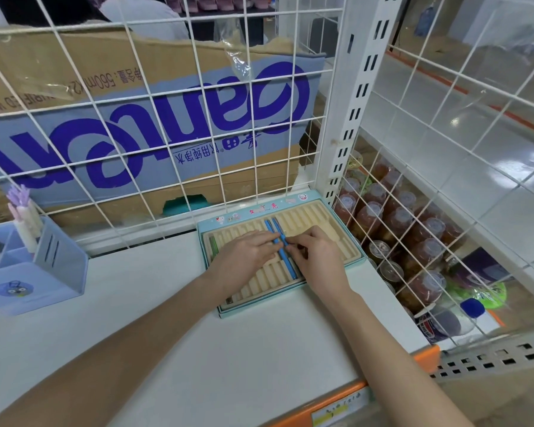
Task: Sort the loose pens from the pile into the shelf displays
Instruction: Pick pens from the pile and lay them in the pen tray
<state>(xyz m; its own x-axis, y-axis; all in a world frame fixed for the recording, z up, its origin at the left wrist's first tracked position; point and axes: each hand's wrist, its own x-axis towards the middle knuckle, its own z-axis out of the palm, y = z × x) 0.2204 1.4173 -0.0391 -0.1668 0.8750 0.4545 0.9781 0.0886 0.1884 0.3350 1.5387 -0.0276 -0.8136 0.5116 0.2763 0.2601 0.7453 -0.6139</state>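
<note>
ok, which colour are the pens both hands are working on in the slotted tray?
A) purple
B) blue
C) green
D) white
B: the left hand and right hand meet over two blue pens lying in the grooves of the beige slotted tray; the pale purple and white pens stand in the holder at far left, away from the hands.
</note>
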